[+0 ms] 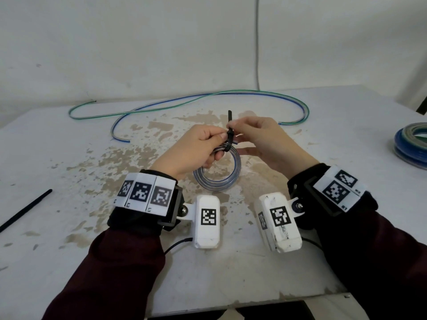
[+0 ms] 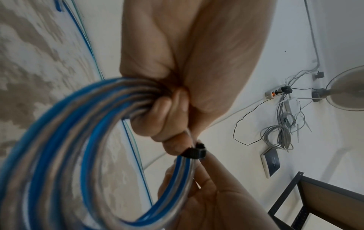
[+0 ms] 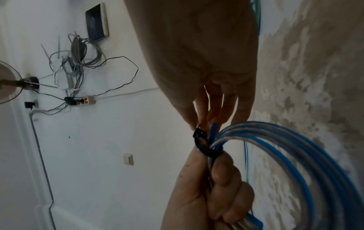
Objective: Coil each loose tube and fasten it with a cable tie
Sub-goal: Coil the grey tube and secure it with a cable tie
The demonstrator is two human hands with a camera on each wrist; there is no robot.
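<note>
The coil of clear, blue-striped plastic tube (image 1: 217, 179) looks smooth and glossy. The black plastic cable tie (image 1: 230, 139) around it is matt. The white-painted desk (image 1: 80, 158) is rough and worn, its coating flaked off in brownish patches. The dark red cloth sleeves (image 1: 111, 273) look soft and matt.

- Tube coil (image 1: 217, 174) held above counter (image 1: 69, 262) centre, btwn both hands.
- Left hand (image 1: 191, 148) on coil's left; right hand (image 1: 261, 139) on its right.
- Cable tie (image 1: 230, 135) round coil top, tail up.
- Two loose tubes (image 1: 184, 102) behind, across counter rear.
- Finished coils (image 1: 411, 144) far right.
- Spare cable tie (image 1: 25, 210) near left edge.
</note>
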